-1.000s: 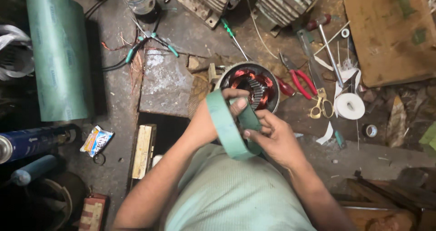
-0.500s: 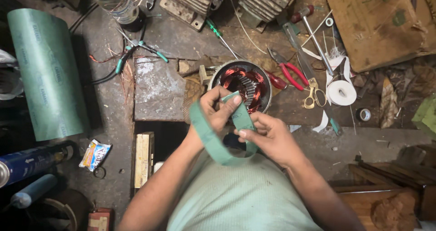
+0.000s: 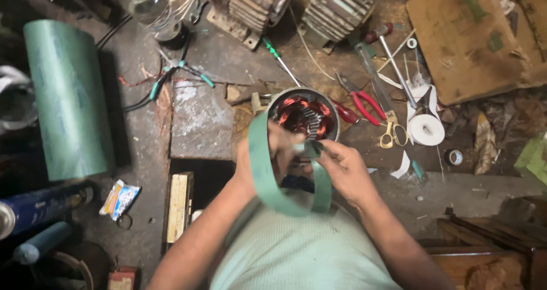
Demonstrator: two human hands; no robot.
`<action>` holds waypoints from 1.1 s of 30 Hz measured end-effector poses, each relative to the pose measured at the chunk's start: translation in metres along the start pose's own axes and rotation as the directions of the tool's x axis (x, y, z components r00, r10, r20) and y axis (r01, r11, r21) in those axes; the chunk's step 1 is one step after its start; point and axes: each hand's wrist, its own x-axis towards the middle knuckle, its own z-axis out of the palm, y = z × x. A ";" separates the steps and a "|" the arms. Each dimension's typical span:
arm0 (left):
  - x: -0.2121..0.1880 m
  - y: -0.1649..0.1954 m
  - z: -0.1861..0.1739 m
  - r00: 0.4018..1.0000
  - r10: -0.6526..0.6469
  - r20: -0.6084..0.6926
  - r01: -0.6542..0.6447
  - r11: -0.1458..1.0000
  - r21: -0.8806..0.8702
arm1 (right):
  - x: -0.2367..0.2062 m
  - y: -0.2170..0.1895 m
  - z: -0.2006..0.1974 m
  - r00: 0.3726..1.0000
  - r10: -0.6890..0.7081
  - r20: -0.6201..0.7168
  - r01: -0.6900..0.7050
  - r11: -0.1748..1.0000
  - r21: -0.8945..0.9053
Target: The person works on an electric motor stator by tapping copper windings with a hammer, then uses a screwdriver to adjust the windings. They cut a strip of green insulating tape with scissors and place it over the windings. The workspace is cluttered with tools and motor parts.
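The head view looks straight down on a long green strip (image 3: 263, 176) of insulating sheet that loops from the person's left hand (image 3: 268, 153) down toward the chest and back up to the right hand (image 3: 342, 170). Both hands are closed on the strip, the left pinching its upper run with fingers curled, the right gripping the other end narrowly between thumb and fingers. The strip's ends sit just in front of a round motor stator (image 3: 305, 116), a metal ring that stands open side up on the workbench and holds copper-red windings around its inner wall; the fingertips hover at its near rim. Beside the stator to the right lie red-handled pliers (image 3: 364, 104), yellow-handled scissors (image 3: 392, 131) and a roll of white tape (image 3: 427, 129), with a smaller tape roll (image 3: 454, 156) farther right. A green-handled screwdriver (image 3: 279, 59) lies behind the stator, near two finned motor housings (image 3: 336, 7). A clear glass jar (image 3: 147, 2) stands at the top left; what it contains cannot be made out. A large roll of green sheet (image 3: 68, 99) lies at the left, and a small printed packet (image 3: 119, 199) lies below it. A flat piece of cardboard (image 3: 473, 36) sits at the upper right.
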 end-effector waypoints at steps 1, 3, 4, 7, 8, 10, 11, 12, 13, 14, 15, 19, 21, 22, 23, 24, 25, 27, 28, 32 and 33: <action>0.000 0.002 0.001 0.990 0.143 0.017 -0.144 0.982 0.121 | -0.001 -0.007 0.001 0.998 -0.068 0.010 0.068 0.997 -0.029; -0.001 0.006 0.005 0.908 0.409 0.095 -0.416 0.845 0.336 | -0.002 -0.019 0.002 0.979 -0.198 0.038 0.201 0.975 -0.093; 0.000 0.005 0.009 0.925 0.373 0.076 -0.378 0.873 0.307 | -0.004 -0.024 0.003 0.982 -0.186 0.025 0.188 0.980 -0.067; 0.004 0.001 0.016 0.960 0.277 0.028 -0.274 0.918 0.287 | -0.008 -0.031 0.003 0.984 -0.177 -0.018 0.172 0.975 -0.138; 0.005 0.001 0.017 0.964 0.264 0.013 -0.254 0.912 0.322 | -0.009 -0.031 0.002 0.980 -0.198 -0.037 0.182 0.948 -0.261; 0.010 0.001 0.018 0.952 0.297 0.067 -0.302 0.890 0.342 | -0.007 -0.027 0.000 0.963 -0.265 -0.048 0.229 0.900 -0.370; 0.014 0.002 0.019 0.930 0.342 0.134 -0.367 0.873 0.321 | -0.006 -0.025 -0.001 0.950 -0.308 -0.042 0.273 0.892 -0.361; 0.017 0.004 0.020 0.901 0.386 0.198 -0.431 0.852 0.297 | -0.004 -0.022 -0.002 0.935 -0.352 -0.035 0.318 0.880 -0.352; 0.019 0.008 0.019 0.870 0.428 0.244 -0.482 0.840 0.247 | -0.003 -0.020 -0.004 0.961 -0.257 -0.101 0.237 0.956 -0.175; 0.020 0.013 0.016 0.835 0.469 0.288 -0.530 0.825 0.194 | -0.002 -0.018 -0.007 0.978 -0.148 -0.147 0.152 0.988 0.015; 0.021 0.017 0.016 0.795 0.511 0.327 -0.575 0.806 0.139 | -0.002 -0.017 -0.009 0.984 -0.034 -0.172 0.070 0.976 0.207; 0.019 0.025 0.021 0.741 0.512 0.434 -0.655 0.692 0.303 | -0.007 -0.023 -0.022 0.991 -0.123 -0.049 0.133 0.936 0.325; 0.017 0.022 0.020 0.721 0.500 0.480 -0.676 0.659 0.329 | -0.008 -0.028 -0.024 0.998 -0.041 0.047 0.004 0.792 0.611; 0.015 0.020 0.020 0.728 0.472 0.496 -0.660 0.679 0.322 | -0.007 -0.030 -0.024 0.998 -0.056 0.005 0.046 0.871 0.489; 0.013 0.017 0.019 0.734 0.444 0.514 -0.643 0.699 0.314 | -0.007 -0.032 -0.023 0.996 -0.077 -0.035 0.084 0.930 0.357; 0.011 0.015 0.020 0.738 0.416 0.532 -0.626 0.718 0.306 | -0.006 -0.033 -0.021 0.992 -0.104 -0.072 0.117 0.970 0.215; 0.010 0.013 0.021 0.771 0.363 0.522 -0.553 0.789 0.268 | -0.006 -0.034 -0.020 0.991 -0.127 -0.052 0.135 0.966 0.222; 0.008 0.010 0.026 0.821 0.250 0.513 -0.389 0.903 0.183 | -0.005 -0.033 -0.019 0.985 -0.174 -0.015 0.173 0.956 0.235; 0.008 0.010 0.030 0.918 0.132 0.375 -0.189 0.975 0.119 | -0.005 -0.032 -0.019 0.995 -0.084 -0.057 0.095 0.971 0.221; 0.011 0.010 0.037 0.913 -0.358 0.195 0.344 0.933 0.103 | -0.007 -0.019 -0.017 0.995 -0.058 -0.083 0.061 0.998 0.035; 0.012 0.008 0.037 0.873 -0.439 0.213 0.399 0.893 0.206 | -0.006 -0.014 -0.015 0.990 -0.135 -0.042 0.133 0.990 -0.051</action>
